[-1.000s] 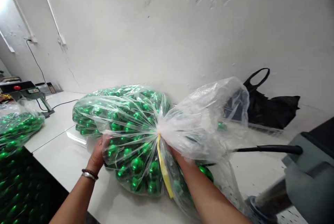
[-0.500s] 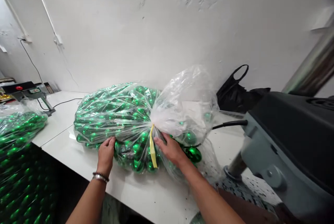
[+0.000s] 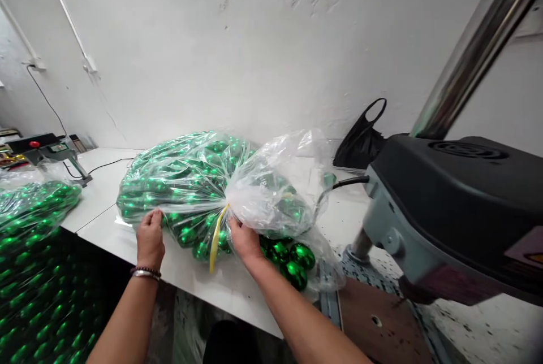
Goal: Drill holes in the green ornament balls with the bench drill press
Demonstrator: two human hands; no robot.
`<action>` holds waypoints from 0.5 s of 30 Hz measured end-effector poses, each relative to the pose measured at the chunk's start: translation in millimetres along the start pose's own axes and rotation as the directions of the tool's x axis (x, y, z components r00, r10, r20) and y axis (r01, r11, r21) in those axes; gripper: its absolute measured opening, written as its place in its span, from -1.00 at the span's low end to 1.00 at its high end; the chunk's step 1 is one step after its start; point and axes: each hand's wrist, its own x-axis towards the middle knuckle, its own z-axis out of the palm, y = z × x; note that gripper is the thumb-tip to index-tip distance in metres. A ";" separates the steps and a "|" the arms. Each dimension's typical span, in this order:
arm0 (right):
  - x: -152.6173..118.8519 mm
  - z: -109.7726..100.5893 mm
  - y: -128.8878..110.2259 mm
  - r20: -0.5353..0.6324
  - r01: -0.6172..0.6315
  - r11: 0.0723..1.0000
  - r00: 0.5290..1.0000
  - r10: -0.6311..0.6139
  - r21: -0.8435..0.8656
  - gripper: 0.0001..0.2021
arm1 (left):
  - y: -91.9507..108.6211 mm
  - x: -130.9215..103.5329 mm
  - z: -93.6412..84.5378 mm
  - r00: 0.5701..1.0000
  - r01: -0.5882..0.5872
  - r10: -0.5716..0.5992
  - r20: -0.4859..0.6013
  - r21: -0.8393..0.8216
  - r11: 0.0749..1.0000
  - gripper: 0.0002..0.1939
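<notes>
Two bare hands work at a clear plastic bag [image 3: 178, 174] packed with shiny green balls, lying on a white table [image 3: 229, 290] in front of a pale wall [image 3: 220, 70]. Taking that bag as the centre of the clock, the left hand [image 3: 150, 242] is at seven, fingers together, clamped on a taut fold of its plastic; a dark beaded bracelet [image 3: 145, 269] circles the wrist. At three the plastic gathers into a bunched neck [image 3: 231, 197], from which a yellow strip [image 3: 216, 242] hangs down. The right hand [image 3: 245, 239] is at four, just below the neck; its fingers are partly hidden, so whether they grip cannot be told. Farther out at four lie several green balls [image 3: 294, 265], loose plastic around them. A grey-and-black machine [image 3: 441, 189] with a metal column [image 3: 475, 59] stands at three, and a black bag [image 3: 358, 143] sits between two and three. At nine rests another filled bag [image 3: 42, 200], near a device with a red button [image 3: 34, 144].
</notes>
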 end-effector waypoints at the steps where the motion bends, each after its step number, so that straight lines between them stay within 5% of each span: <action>1: -3.6 -3.0 -1.7 0.009 -0.004 1.000 1.000 0.004 -0.011 -0.61 | -10.7 -13.9 -2.0 0.999 0.039 -0.039 0.003 0.028 0.999 -0.69; 3: -7.6 -13.1 -4.8 0.046 0.000 1.000 0.999 0.001 -0.028 -0.61 | -29.2 -55.3 -2.8 0.998 0.036 -0.028 -0.060 0.132 0.991 -0.66; 5: -12.2 -28.3 -4.9 0.103 0.015 0.999 0.995 -0.011 -0.038 -0.61 | -43.6 -117.8 2.7 0.977 -0.165 0.194 -0.092 0.261 0.951 -0.61; 6: -15.8 -37.4 -3.4 0.134 0.029 0.999 0.991 -0.024 -0.039 -0.60 | -49.3 -155.1 8.0 0.945 -0.312 0.326 -0.013 0.253 0.916 -0.64; 8: -24.9 -58.0 2.5 0.194 0.060 0.998 0.980 -0.053 -0.031 -0.60 | -56.9 -231.4 22.7 0.800 -0.568 0.525 0.289 0.083 0.819 -0.66; 10: -33.0 -80.0 10.1 0.248 0.083 0.996 0.966 -0.078 -0.012 -0.66 | -59.3 -293.2 41.1 0.615 -0.659 0.617 0.491 -0.109 0.744 -0.51; 12: -37.8 -101.7 17.4 0.289 0.086 0.996 0.954 -0.085 0.011 -0.68 | -57.8 -327.6 60.7 0.600 -0.637 0.608 0.520 -0.148 0.756 -0.36; 15: -44.9 -131.2 27.8 0.330 0.094 0.995 0.938 -0.102 0.041 -0.65 | -53.9 -334.1 86.2 0.566 -0.631 0.573 0.592 -0.136 0.764 -0.36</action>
